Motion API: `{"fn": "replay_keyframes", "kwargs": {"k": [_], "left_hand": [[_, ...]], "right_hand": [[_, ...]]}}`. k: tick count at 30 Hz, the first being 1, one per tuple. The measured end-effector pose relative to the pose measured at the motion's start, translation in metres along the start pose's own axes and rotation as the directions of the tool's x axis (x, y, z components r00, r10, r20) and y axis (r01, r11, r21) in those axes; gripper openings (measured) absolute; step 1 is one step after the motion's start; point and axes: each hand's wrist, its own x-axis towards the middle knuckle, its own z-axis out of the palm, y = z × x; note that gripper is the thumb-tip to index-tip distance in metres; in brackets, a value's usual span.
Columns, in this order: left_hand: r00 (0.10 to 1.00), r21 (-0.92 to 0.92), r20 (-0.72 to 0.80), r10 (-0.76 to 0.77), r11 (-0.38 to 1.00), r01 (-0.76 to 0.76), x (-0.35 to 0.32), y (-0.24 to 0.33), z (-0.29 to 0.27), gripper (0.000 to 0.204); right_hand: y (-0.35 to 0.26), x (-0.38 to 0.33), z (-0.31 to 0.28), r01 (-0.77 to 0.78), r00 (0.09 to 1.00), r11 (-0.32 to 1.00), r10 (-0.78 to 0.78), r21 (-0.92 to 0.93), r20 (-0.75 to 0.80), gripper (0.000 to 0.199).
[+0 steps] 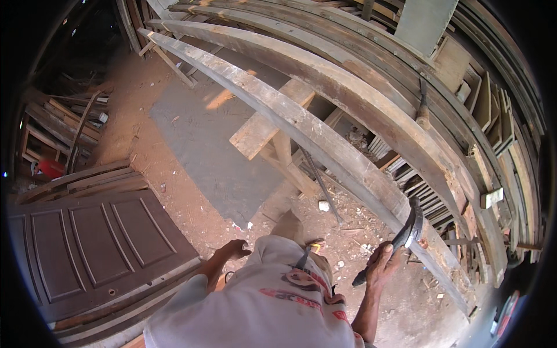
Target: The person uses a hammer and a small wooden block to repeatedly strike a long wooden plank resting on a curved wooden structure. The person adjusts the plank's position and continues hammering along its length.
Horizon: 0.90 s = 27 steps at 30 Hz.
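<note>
White shirt [249, 296] lies nearest the camera, with red and dark printing on its front, bent too far by the folds to read surely. Clamped around a hammer [416, 219] is the right grip [384, 264]; the handle runs from lower left to upper right, roughly crosswise to the long wooden beam [325, 136]. Its head lies up and right of the fingers, over the beam's nearer end; contact cannot be told. The left grip [234, 250], farther from the hammer, is empty, fingers loosely curled, near the brown door [104, 246].
</note>
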Motion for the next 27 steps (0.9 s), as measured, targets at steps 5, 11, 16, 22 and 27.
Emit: {"fn": "replay_keyframes", "kwargs": {"k": [5,11,16,22,27], "left_hand": [[0.994,-0.353,-0.09,-0.066,0.935,0.03,0.027,-0.087,0.021,0.058],[0.981,-0.616,-0.192,-0.039,0.782,-0.089,0.079,-0.164,-0.01,0.051],[0.943,-0.861,-0.259,-0.208,0.491,-0.128,0.085,-0.248,-0.098,0.033],[0.856,-0.762,-0.396,-0.333,0.639,-0.103,0.097,-0.37,-0.187,0.03],[0.826,-0.58,-0.516,-0.226,0.802,-0.143,0.128,-0.358,-0.289,0.038]], "right_hand": [[-0.021,-0.007,0.069,-0.138,0.986,0.99,0.14,-0.03,0.095,0.053],[-0.032,-0.004,0.187,-0.08,0.988,0.996,0.084,-0.031,0.132,0.055],[-0.07,0.012,0.309,-0.238,0.97,0.97,0.236,0.046,0.051,0.056],[-0.082,0.034,0.368,-0.286,0.957,0.957,0.282,-0.052,-0.069,0.053],[-0.108,0.035,0.447,-0.285,0.95,0.957,0.274,-0.053,-0.148,0.049]]}}
